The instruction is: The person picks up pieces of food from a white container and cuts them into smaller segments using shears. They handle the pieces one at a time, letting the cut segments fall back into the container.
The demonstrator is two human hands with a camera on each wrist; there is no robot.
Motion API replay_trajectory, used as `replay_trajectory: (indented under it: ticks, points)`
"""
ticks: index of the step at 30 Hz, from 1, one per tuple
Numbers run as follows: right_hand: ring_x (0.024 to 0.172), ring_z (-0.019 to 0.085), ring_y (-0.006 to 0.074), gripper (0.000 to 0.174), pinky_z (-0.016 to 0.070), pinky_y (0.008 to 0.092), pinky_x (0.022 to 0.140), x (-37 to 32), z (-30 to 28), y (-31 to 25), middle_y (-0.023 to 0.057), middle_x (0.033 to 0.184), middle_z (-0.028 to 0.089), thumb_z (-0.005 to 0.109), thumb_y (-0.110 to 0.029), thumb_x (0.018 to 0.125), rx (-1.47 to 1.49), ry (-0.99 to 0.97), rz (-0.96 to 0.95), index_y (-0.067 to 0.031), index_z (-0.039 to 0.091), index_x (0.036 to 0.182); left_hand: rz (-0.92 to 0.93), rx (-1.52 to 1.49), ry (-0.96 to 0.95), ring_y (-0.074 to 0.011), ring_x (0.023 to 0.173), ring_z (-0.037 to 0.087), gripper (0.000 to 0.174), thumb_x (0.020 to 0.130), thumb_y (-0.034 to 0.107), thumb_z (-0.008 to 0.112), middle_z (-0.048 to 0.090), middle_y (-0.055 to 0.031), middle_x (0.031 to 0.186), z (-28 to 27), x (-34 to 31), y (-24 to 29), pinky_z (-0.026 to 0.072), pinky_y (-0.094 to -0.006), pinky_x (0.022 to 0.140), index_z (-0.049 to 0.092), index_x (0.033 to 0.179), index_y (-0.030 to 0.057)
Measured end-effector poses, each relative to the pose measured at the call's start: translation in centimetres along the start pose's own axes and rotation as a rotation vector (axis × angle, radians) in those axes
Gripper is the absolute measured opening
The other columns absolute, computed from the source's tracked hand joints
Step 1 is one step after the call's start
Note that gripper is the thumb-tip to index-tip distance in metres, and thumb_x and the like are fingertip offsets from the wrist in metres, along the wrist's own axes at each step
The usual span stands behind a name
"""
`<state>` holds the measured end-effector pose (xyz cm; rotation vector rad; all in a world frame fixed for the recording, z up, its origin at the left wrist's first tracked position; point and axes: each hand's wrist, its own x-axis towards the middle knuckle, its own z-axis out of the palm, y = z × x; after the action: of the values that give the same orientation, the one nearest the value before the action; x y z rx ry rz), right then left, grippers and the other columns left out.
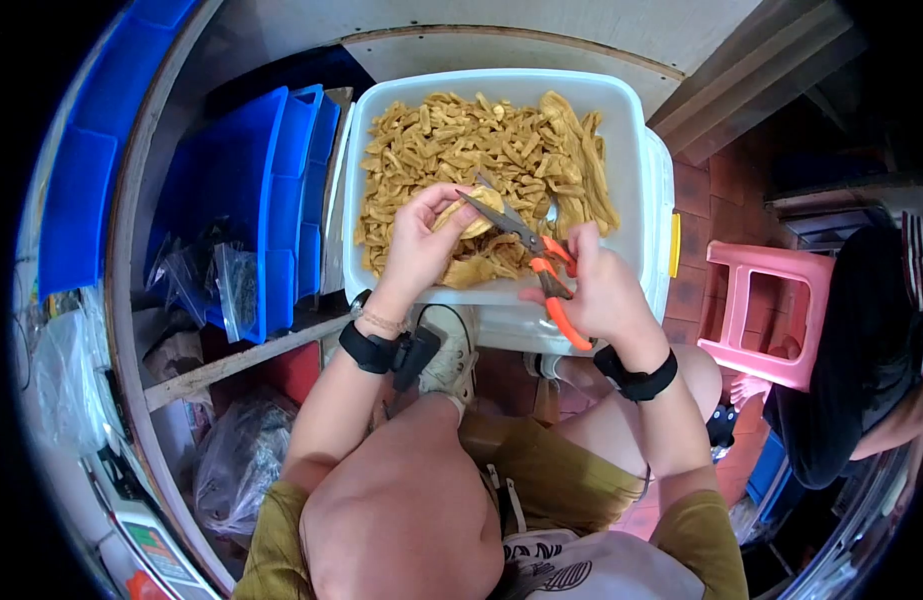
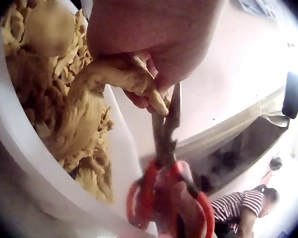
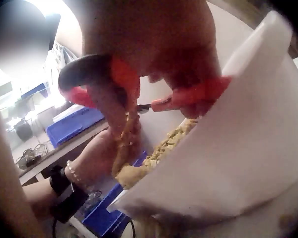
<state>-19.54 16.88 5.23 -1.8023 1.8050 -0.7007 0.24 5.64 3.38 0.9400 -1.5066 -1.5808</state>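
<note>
My left hand [image 1: 421,240] pinches a long, soft, yellow-brown strip of food [image 2: 82,116] over a white plastic tub [image 1: 501,77]. Its lower part hangs down toward the heap in the left wrist view. Orange-and-black-handled scissors [image 1: 531,240] are gripped in my right hand [image 1: 609,285], fingers through the handles. Their blades stand apart at the strip's end, close to the left fingertips. Small cut pieces [image 1: 441,140] of the same food fill much of the tub, and longer uncut strips [image 1: 576,150] lie along its right side.
Blue bins [image 1: 221,200] holding small plastic bags stand on a shelf at the left. A pink stool [image 1: 766,310] is on the tiled floor at the right, beside another person in dark clothing [image 1: 851,330]. A wooden panel [image 1: 541,50] rises behind the tub.
</note>
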Motion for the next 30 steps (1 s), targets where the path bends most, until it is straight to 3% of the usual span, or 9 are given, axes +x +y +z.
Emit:
replay_trajectory:
  ticks: [2, 6, 12, 15, 23, 30]
  points:
    - [0.058, 0.056, 0.0390, 0.066, 0.0437, 0.0408, 0.050, 0.1, 0.0, 0.4, 0.0160, 0.065, 0.052, 0.083, -0.039, 0.065, 0.092, 0.053, -0.017, -0.0049, 0.034, 0.094, -0.020, 0.014, 0.003, -0.0077, 0.091, 0.057, 0.015, 0.088, 0.007, 0.063, 0.064, -0.0033, 0.097, -1.0, 0.2, -0.2, 0.0465, -0.0225, 0.081, 0.059, 0.100, -0.0017]
    - [0.057, 0.056, 0.0390, 0.065, 0.0432, 0.0401, 0.049, -0.1, 0.2, 0.9, 0.0164, 0.064, 0.051, 0.083, -0.037, 0.066, 0.085, 0.056, -0.064, -0.0044, 0.034, 0.093, -0.055, -0.006, -0.012, -0.0074, 0.088, 0.058, 0.017, 0.088, 0.007, 0.064, 0.065, -0.0035, 0.095, -1.8, 0.4, -0.3, 0.0470, -0.0221, 0.080, 0.061, 0.101, -0.0022]
    - [0.059, 0.058, 0.0382, 0.066, 0.0445, 0.0412, 0.051, 0.0, -0.5, 0.2, 0.0158, 0.066, 0.054, 0.084, -0.039, 0.063, -0.035, 0.073, -0.050, -0.0054, 0.035, 0.093, -0.098, 0.085, -0.122, -0.0092, 0.092, 0.060, 0.020, 0.086, 0.006, 0.065, 0.066, -0.0055, 0.099, -1.3, 0.0, 0.0, 0.0477, -0.0234, 0.082, 0.062, 0.103, -0.0029]
    - [0.065, 0.062, 0.0407, 0.068, 0.0491, 0.0430, 0.055, -0.1, -0.5, 0.0, 0.0181, 0.075, 0.062, 0.079, -0.047, 0.066, -0.026, 0.019, -0.001, -0.0031, 0.038, 0.099, -0.105, 0.059, -0.117, -0.0096, 0.091, 0.060, 0.019, 0.085, 0.005, 0.066, 0.067, -0.0053, 0.098, -1.0, 0.1, 0.1, 0.0478, -0.0236, 0.082, 0.063, 0.102, -0.0026]
    - [0.069, 0.062, 0.0423, 0.058, 0.0500, 0.0452, 0.057, 0.1, -0.3, 0.0, 0.0203, 0.077, 0.064, 0.079, -0.027, 0.070, 0.111, -0.007, 0.016, -0.0025, 0.033, 0.095, -0.164, -0.025, -0.076, -0.0077, 0.089, 0.060, 0.022, 0.087, 0.008, 0.066, 0.066, -0.0055, 0.095, -1.9, 0.6, -0.8, 0.0484, -0.0218, 0.079, 0.061, 0.104, -0.0037]
    - [0.068, 0.062, 0.0423, 0.057, 0.0499, 0.0449, 0.057, 0.3, 0.0, 0.1, 0.0224, 0.073, 0.063, 0.078, -0.028, 0.072, 0.081, -0.001, 0.088, -0.0020, 0.033, 0.095, -0.290, -0.048, -0.067, -0.0067, 0.074, 0.059, 0.026, 0.091, 0.020, 0.061, 0.065, -0.0028, 0.090, -1.2, 0.0, 0.4, 0.0479, -0.0203, 0.067, 0.061, 0.105, -0.0021]
